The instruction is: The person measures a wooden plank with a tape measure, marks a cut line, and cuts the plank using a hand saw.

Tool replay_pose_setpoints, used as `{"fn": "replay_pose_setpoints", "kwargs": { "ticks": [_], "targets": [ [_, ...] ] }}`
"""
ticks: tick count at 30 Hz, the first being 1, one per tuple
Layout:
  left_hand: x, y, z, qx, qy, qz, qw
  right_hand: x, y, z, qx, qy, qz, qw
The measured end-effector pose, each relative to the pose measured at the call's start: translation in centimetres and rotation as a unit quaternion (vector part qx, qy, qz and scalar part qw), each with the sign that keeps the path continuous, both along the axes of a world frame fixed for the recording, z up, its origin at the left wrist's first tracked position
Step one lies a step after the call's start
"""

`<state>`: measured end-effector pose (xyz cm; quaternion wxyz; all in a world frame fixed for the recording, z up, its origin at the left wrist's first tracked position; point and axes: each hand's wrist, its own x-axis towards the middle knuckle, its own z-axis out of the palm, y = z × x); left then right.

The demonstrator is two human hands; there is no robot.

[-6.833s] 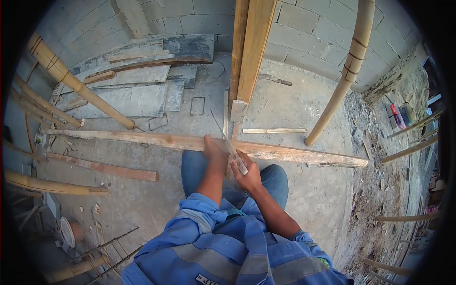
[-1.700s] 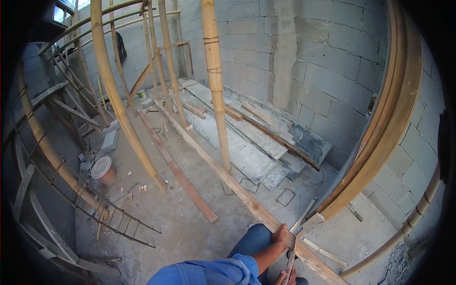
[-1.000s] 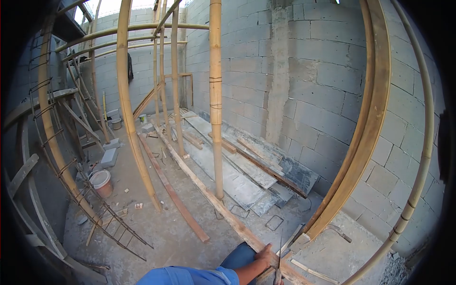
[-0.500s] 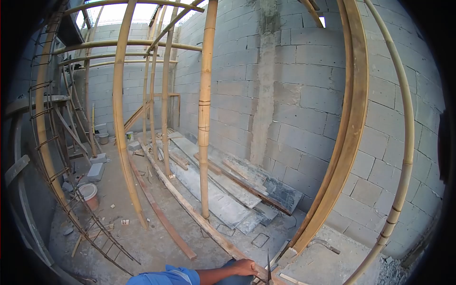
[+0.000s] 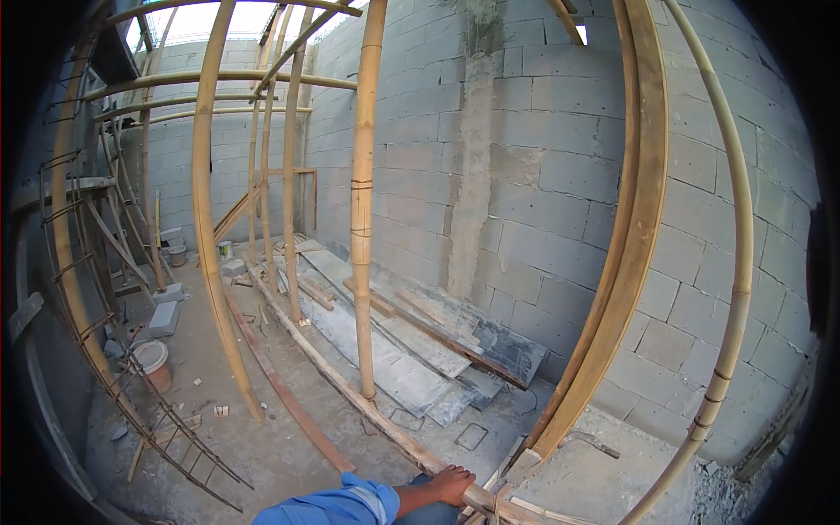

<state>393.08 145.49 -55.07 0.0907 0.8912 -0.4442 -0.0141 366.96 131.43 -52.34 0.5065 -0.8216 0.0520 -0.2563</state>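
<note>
At the bottom of the view, my left hand is closed over the near part of a long wooden board, its fingers bent across the wood. The board runs away along the floor toward the far left, passing the foot of a bamboo pole. My right hand is out of view below the lower edge, and the saw cannot be made out clearly. Just right of my left hand stands the foot of a tall timber frame.
A reddish plank lies left of the board. Stacked panels rest by the block wall. Further left are a bucket and a rebar cage. A curved bamboo pole stands at right.
The view has swung left and up from the lap to the far room. My left hand stays on the board. My right hand and the clear view of the saw blade have dropped out.
</note>
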Motion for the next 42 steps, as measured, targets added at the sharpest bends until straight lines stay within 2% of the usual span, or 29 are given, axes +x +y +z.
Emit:
{"fn": "replay_pose_setpoints", "kwargs": {
  "ticks": [4, 6, 7, 8, 10, 11, 12, 14, 16, 19, 22, 29, 34, 38, 42],
  "targets": [
    [0.3, 0.0, -0.4, 0.005, 0.001, -0.009, 1.000, -1.8, -0.1, 0.4, 0.029, -0.003, -0.012, 1.000],
    [-0.5, -0.2, 1.0, 0.006, -0.006, 0.013, 1.000, -1.7, -0.1, -0.5, 0.052, -0.011, -0.029, 0.998],
    [-0.4, -0.2, 1.0, -0.002, -0.009, 0.011, 1.000, 0.2, 0.5, -1.8, 0.076, -0.092, -0.072, 0.990],
    [-0.3, -0.1, 0.8, -0.038, -0.005, 0.002, 0.999, -0.6, -0.2, -2.8, 0.143, 0.008, -0.060, 0.988],
    [-0.3, -0.2, 1.6, -0.049, 0.023, 0.011, 0.998, -0.6, -0.4, -1.3, 0.103, -0.001, -0.102, 0.989],
    [-0.5, -0.2, 2.9, -0.034, 0.053, 0.011, 0.998, -0.9, -0.7, 0.0, 0.173, 0.066, -0.091, 0.978],
    [-0.5, -0.1, 2.7, -0.050, 0.048, 0.012, 0.998, -1.1, -0.9, 0.6, 0.199, 0.063, -0.087, 0.974],
    [-0.8, -0.7, 3.0, -0.053, 0.091, 0.058, 0.993, -1.5, -1.7, 0.3, 0.180, 0.021, -0.082, 0.980],
    [-1.6, -0.5, 3.9, -0.041, 0.061, 0.047, 0.996, -2.3, -2.3, 2.3, 0.201, 0.060, -0.076, 0.975],
    [-1.8, -0.2, 2.7, -0.095, 0.053, 0.054, 0.993, -2.4, -2.7, 2.3, 0.216, 0.057, -0.072, 0.972],
    [-1.9, -0.1, 2.8, -0.088, 0.054, 0.050, 0.993, -2.6, -2.3, 1.7, 0.206, 0.020, -0.067, 0.976],
    [-2.8, -0.8, 3.6, -0.059, 0.023, 0.071, 0.995, -2.9, -1.5, 3.2, 0.216, 0.035, -0.052, 0.974],
    [-2.9, -0.9, 3.7, -0.060, -0.008, 0.058, 0.996, -3.0, -0.7, 2.6, 0.160, 0.008, -0.059, 0.985],
    [-3.1, -1.2, 4.4, -0.034, 0.008, 0.062, 0.997, -3.5, 0.0, 3.4, 0.186, 0.081, -0.064, 0.977],
    [-2.3, -1.7, 4.1, 0.007, 0.035, 0.070, 0.997, -8.1, 0.1, 3.3, 0.157, 0.094, -0.082, 0.980]
  ]
}}
